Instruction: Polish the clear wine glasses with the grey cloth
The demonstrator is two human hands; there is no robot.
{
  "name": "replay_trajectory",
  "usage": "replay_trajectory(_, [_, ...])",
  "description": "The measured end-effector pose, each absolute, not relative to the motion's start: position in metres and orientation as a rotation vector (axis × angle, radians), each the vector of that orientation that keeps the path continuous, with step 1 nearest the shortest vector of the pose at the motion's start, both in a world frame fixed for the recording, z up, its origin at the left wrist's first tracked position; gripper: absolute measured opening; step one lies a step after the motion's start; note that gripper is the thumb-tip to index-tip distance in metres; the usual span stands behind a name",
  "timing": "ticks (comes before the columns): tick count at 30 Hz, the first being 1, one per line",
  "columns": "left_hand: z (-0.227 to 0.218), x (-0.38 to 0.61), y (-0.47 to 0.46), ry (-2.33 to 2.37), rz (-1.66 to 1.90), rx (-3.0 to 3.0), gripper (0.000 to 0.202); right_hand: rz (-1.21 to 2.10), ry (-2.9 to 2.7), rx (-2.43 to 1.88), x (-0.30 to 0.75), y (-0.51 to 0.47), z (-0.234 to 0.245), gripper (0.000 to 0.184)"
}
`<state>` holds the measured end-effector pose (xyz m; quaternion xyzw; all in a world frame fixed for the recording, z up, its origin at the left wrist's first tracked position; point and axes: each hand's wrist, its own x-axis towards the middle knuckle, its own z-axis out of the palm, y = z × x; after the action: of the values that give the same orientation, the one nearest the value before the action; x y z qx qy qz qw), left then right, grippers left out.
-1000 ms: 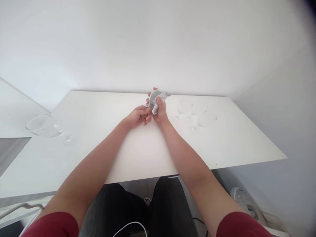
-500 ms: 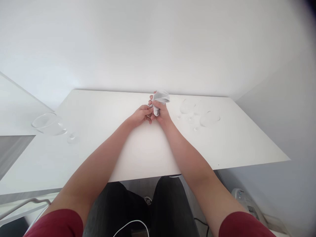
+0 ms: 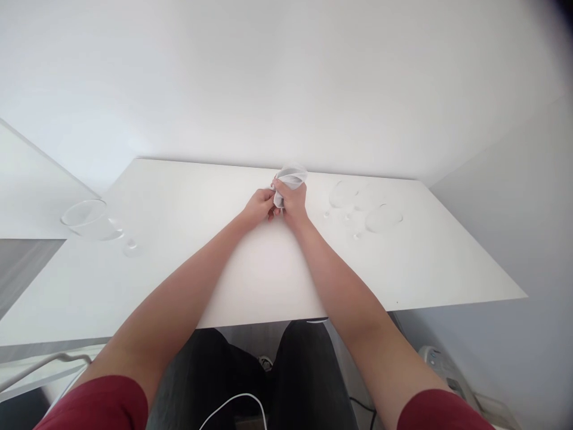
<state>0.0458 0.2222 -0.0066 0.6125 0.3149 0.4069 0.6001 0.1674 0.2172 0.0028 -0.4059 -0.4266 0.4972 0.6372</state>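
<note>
Near the table's back edge, my right hand (image 3: 294, 203) is closed around a clear glass (image 3: 299, 172), its rim tilted up and away from me. A pale grey cloth (image 3: 279, 199) shows against the glass and pokes out below my right thumb. My left hand (image 3: 260, 206) is closed beside it, fingers pinched at the cloth's lower left; its fingertips are partly hidden. Both hands touch each other's work at the middle of the white table (image 3: 264, 269).
A clear glass vessel (image 3: 87, 220) stands at the left, with a small clear round piece (image 3: 131, 246) by it. To the right are more faint clear glass pieces, one rounded (image 3: 384, 219) and another (image 3: 344, 194) farther back. A white wall (image 3: 286, 89) rises behind the table.
My right hand has turned slightly and its fingers now cover more of the cloth. My left fingers have curled in closer. The view has shifted slightly.
</note>
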Motion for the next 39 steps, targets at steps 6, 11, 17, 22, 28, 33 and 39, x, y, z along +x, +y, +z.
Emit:
replay_trajectory(6, [-0.006, 0.048, 0.224, 0.758, 1.022, 1.323, 0.03, 1.275, -1.064, -0.861, 0.167, 0.222, 0.002, 0.05])
replay_trajectory(11, [-0.005, 0.048, 0.223, 0.721, 1.079, 1.262, 0.039, 1.191, -1.052, -0.769, 0.168, 0.229, 0.002, 0.055])
replay_trajectory(17, [-0.01, 0.044, 0.236, 0.842, 1.327, 0.924, 0.048, 1.075, -0.808, -0.7, 0.178, 0.24, -0.003, 0.055])
replay_trajectory(22, [0.01, 0.037, 0.228, 0.802, 1.33, 0.926, 0.061, 1.802, -1.182, -0.603, 0.174, 0.222, 0.004, 0.053])
replay_trajectory(28, [0.024, 0.034, 0.213, 0.64, 1.292, 1.009, 0.066, 2.001, -1.439, -0.429, 0.175, 0.207, 0.009, 0.051])
replay_trajectory(33, [0.016, 0.033, 0.221, 0.743, 1.498, 0.993, 0.049, 1.362, -1.475, -0.742, 0.146, 0.213, -0.009, 0.048])
replay_trajectory(39, [0.021, 0.032, 0.221, 0.81, 1.394, 0.925, 0.059, 1.705, -1.341, -0.644, 0.148, 0.208, -0.003, 0.048])
